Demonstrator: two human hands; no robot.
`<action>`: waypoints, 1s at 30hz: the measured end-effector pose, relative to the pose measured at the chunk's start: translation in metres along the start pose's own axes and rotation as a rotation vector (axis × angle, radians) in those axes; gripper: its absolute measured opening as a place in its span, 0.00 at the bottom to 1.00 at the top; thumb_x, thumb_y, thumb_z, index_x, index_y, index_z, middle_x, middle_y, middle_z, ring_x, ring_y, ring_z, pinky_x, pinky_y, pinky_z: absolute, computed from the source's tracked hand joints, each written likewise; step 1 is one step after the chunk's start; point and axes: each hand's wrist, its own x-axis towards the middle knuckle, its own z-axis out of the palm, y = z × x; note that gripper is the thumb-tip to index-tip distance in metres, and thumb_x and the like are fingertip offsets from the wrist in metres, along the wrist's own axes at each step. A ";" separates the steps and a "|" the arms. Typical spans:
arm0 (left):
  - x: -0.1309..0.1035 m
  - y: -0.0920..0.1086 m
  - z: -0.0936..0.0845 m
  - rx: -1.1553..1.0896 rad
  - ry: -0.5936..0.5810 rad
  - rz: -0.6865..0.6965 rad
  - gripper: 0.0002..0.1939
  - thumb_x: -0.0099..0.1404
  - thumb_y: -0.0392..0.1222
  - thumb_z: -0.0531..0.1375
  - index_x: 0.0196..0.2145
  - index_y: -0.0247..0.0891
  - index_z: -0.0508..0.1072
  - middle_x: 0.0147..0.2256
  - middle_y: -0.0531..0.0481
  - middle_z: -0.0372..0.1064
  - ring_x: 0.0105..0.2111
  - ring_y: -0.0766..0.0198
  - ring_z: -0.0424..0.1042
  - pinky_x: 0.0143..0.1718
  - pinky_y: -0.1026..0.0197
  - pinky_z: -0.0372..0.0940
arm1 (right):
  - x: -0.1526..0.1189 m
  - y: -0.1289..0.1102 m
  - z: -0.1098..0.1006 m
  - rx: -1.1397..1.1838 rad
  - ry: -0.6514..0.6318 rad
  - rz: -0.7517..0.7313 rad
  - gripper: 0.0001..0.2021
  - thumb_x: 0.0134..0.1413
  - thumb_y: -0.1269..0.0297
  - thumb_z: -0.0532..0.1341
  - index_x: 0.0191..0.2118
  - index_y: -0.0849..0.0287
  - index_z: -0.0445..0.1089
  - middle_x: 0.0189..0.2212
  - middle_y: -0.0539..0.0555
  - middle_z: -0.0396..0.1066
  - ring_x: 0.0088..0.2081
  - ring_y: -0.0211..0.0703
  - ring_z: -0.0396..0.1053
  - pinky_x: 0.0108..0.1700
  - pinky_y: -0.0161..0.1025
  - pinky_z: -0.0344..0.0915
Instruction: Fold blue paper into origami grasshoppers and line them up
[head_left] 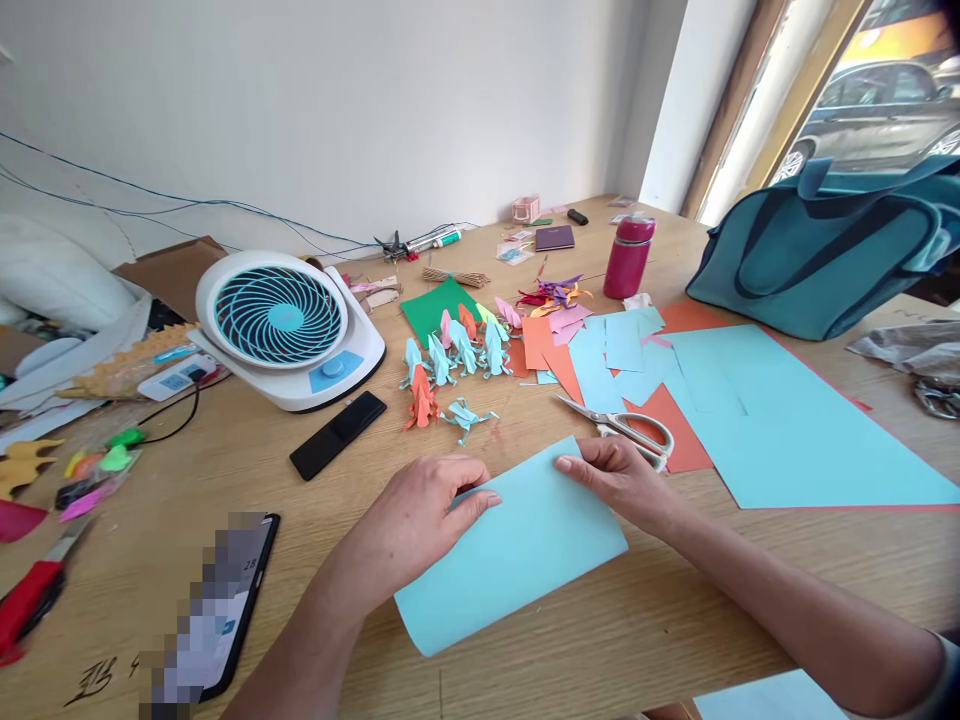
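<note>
A sheet of light blue paper (pixel 517 560) is held between my two hands over the front of the table, its lower left corner curling. My left hand (pixel 427 515) grips its upper left edge, thumb on top and the fingers partly hidden behind. At the top right corner, my right hand (pixel 622 480) pinches the sheet between thumb and fingers. Just behind that hand lie scissors (pixel 637 430) with white handles. Beyond the paper stand several folded paper figures (pixel 465 345) in blue, orange and pink, with one blue figure (pixel 465 415) closest to the sheet.
Cut blue and orange paper pieces (pixel 589 360) and a large blue sheet (pixel 817 430) cover the right side. A white fan (pixel 285 320), a black phone (pixel 337 435) and another phone (pixel 225 610) are leftward. A magenta bottle (pixel 628 260) and teal bag (pixel 825 250) stand behind.
</note>
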 end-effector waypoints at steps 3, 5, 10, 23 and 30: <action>0.000 -0.002 0.000 -0.011 -0.001 -0.006 0.15 0.70 0.48 0.55 0.28 0.40 0.69 0.30 0.56 0.71 0.32 0.64 0.67 0.32 0.62 0.53 | 0.000 0.001 0.000 -0.011 -0.011 -0.006 0.23 0.47 0.41 0.67 0.23 0.59 0.67 0.19 0.47 0.60 0.20 0.33 0.55 0.20 0.32 0.53; 0.000 -0.003 -0.001 -0.015 0.003 -0.005 0.14 0.69 0.48 0.56 0.28 0.40 0.70 0.30 0.56 0.71 0.32 0.64 0.67 0.32 0.63 0.53 | 0.000 0.002 0.000 -0.016 -0.013 -0.012 0.24 0.48 0.40 0.66 0.23 0.59 0.67 0.19 0.47 0.60 0.20 0.33 0.56 0.20 0.32 0.53; -0.002 -0.001 -0.001 -0.011 0.004 -0.006 0.14 0.69 0.48 0.56 0.27 0.40 0.70 0.31 0.56 0.72 0.31 0.65 0.67 0.31 0.62 0.53 | 0.002 0.006 -0.001 -0.003 -0.010 0.014 0.22 0.46 0.42 0.68 0.24 0.59 0.70 0.20 0.48 0.63 0.22 0.35 0.58 0.22 0.33 0.55; -0.001 -0.001 -0.001 -0.021 0.011 -0.018 0.13 0.66 0.49 0.59 0.26 0.40 0.70 0.29 0.57 0.71 0.29 0.65 0.66 0.30 0.62 0.52 | 0.006 0.011 -0.002 0.080 -0.030 0.033 0.17 0.45 0.48 0.71 0.31 0.58 0.79 0.27 0.53 0.76 0.26 0.42 0.69 0.27 0.37 0.65; 0.000 -0.001 0.000 -0.020 0.009 -0.020 0.13 0.66 0.47 0.59 0.26 0.40 0.70 0.29 0.57 0.71 0.29 0.66 0.65 0.30 0.62 0.52 | 0.006 0.012 -0.003 0.068 -0.028 0.009 0.16 0.45 0.50 0.71 0.31 0.58 0.80 0.27 0.53 0.76 0.27 0.41 0.71 0.28 0.37 0.67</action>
